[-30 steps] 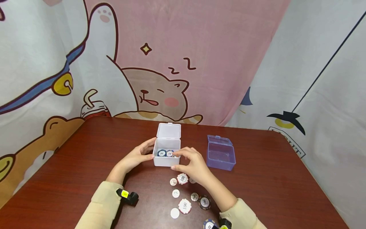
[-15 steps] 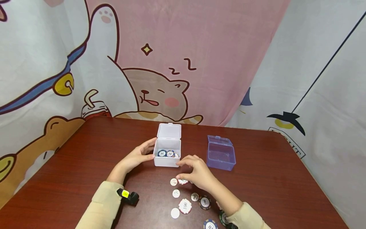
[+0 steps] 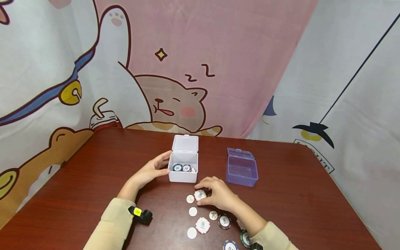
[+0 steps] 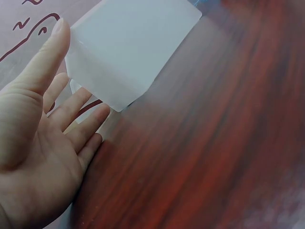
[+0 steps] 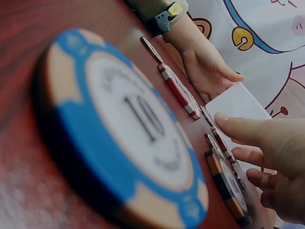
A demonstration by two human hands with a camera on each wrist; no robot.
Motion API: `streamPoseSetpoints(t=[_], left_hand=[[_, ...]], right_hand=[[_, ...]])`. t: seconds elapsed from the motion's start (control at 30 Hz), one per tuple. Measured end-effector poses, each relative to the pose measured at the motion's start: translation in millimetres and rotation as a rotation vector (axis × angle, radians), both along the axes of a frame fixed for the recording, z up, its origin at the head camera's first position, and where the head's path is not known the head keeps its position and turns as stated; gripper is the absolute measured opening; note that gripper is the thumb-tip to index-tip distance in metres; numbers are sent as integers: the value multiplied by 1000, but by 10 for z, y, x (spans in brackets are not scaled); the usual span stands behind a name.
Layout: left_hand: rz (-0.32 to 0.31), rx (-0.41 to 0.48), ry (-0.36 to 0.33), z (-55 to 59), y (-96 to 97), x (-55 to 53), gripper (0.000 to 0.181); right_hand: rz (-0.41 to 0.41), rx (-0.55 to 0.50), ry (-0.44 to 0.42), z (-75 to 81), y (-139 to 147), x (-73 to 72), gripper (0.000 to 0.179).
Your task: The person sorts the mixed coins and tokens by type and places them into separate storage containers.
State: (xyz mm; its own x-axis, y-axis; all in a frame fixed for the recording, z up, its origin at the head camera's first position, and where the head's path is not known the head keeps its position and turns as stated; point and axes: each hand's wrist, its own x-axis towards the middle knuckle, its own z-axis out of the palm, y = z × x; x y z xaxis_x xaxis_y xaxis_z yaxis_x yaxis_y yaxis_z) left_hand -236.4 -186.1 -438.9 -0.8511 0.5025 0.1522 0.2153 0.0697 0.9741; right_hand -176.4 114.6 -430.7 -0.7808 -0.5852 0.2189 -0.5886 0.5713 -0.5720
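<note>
My left hand point(image 3: 152, 170) rests at the left side of a white box point(image 3: 183, 177), its thumb by the front corner. In the left wrist view, its fingers point(image 4: 76, 112) are spread and fairly straight beside the white box point(image 4: 128, 47). Blue-and-white poker chips point(image 3: 177, 167) lie inside, under a raised lid point(image 3: 185, 143). My right hand point(image 3: 220, 196) is over the table, thumb and fingertips at either edge of a red-and-white 100 poker chip point(image 3: 200, 194). In the right wrist view, a gap separates the right thumb point(image 5: 238, 126) from the fingers; no firm grip shows.
A see-through purple box point(image 3: 242, 172) stands with its lid up, right of the white one. Several chips lie nearer the front, among them another 100 chip point(image 3: 202, 225), a black chip point(image 3: 224, 221), a blue chip point(image 3: 230, 245) and small white discs point(image 3: 192, 233).
My right hand has left the white box and moved down to the 100 chip on the table. A small chip lies in the box where its fingers were. The left hand has stayed put.
</note>
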Motion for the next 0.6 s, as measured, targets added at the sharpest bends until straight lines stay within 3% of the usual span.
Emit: streamPoseSetpoints(t=[0.6], left_hand=[[2, -6, -3, -11, -6, -11, 69]], right_hand=[[26, -36, -75, -79, 23, -12, 38]])
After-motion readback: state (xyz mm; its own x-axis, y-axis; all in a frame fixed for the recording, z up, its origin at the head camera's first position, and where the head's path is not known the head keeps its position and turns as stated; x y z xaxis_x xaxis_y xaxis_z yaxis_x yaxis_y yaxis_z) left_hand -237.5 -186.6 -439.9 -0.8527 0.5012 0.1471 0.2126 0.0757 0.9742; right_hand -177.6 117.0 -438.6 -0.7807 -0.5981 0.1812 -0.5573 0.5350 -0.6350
